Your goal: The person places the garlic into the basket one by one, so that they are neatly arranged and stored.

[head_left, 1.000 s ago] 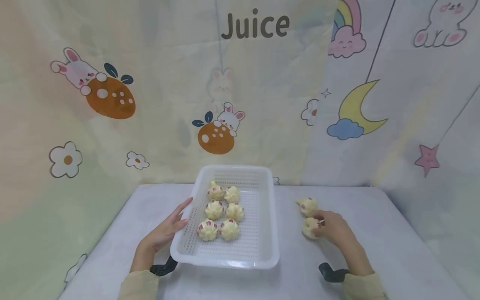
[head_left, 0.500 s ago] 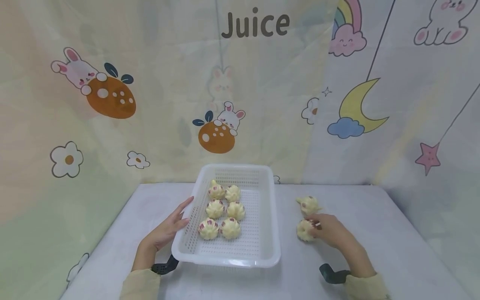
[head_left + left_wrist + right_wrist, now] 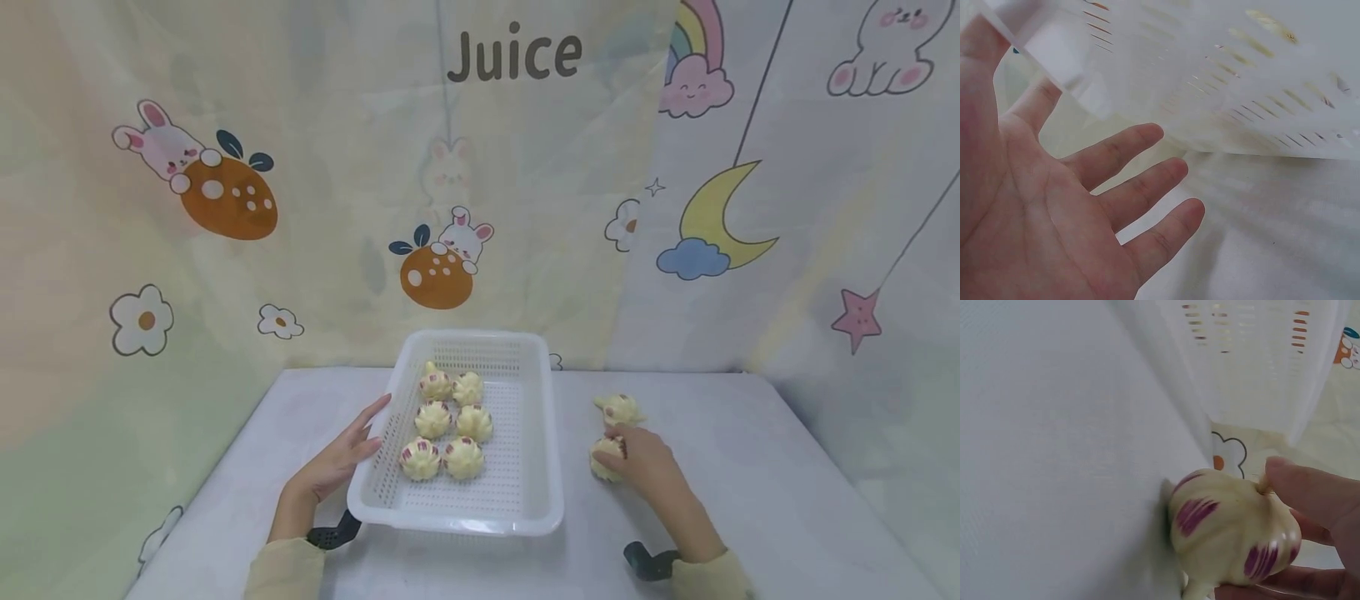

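Note:
On the right of the table in the head view, my right hand (image 3: 648, 458) grips a cream garlic bulb (image 3: 604, 463) with purple streaks. The right wrist view shows the thumb by the stem of this garlic bulb (image 3: 1229, 531) and other fingers behind it. A second garlic bulb (image 3: 619, 409) lies just beyond. My left hand (image 3: 330, 467) is at the left side of a white plastic basket (image 3: 525, 522), fingers near its rim. Seen from the left wrist, that hand's fingers (image 3: 1141, 187) are spread and fairly straight. Several garlic bulbs (image 3: 463, 457) sit in two columns in the basket.
The basket stands on a white-covered table (image 3: 750, 467), between my hands. A printed cloth backdrop (image 3: 525, 208) hangs behind the table and along its sides. Black wrist mounts (image 3: 649, 562) stick out below both hands.
My right hand and the garlic bulb it grips have shifted a little left, toward the basket, and the bulb has turned. The left hand has stayed at the basket's side.

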Tool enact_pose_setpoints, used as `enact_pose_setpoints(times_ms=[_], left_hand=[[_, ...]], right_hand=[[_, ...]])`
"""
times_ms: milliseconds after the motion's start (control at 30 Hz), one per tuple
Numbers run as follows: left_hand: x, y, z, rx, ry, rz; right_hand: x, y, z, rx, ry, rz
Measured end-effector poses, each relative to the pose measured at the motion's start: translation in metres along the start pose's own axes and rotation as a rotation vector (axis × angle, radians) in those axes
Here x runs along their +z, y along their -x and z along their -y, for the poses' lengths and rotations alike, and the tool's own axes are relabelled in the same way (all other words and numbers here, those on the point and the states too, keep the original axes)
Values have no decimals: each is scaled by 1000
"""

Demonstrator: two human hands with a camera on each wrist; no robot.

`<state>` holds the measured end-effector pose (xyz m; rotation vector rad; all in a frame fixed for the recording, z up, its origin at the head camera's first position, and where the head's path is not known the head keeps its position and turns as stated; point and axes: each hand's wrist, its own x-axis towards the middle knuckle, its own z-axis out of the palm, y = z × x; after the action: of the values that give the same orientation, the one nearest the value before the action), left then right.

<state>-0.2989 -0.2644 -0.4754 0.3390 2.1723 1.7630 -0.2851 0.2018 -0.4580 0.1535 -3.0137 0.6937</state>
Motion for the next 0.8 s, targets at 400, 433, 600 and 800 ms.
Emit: enact_pose_setpoints(times_ms=[400, 433, 600, 800], left_hand=[[-2, -5, 7, 11, 49, 7], [-2, -5, 8, 13, 50, 7], [-3, -4, 5, 24, 40, 11], [0, 0, 3, 34, 30, 28]], right_hand=[[3, 2, 4, -1, -55, -5], [3, 2, 5, -10, -56, -4], [1, 0, 7, -38, -69, 5], [0, 1, 3, -80, -113, -2]])
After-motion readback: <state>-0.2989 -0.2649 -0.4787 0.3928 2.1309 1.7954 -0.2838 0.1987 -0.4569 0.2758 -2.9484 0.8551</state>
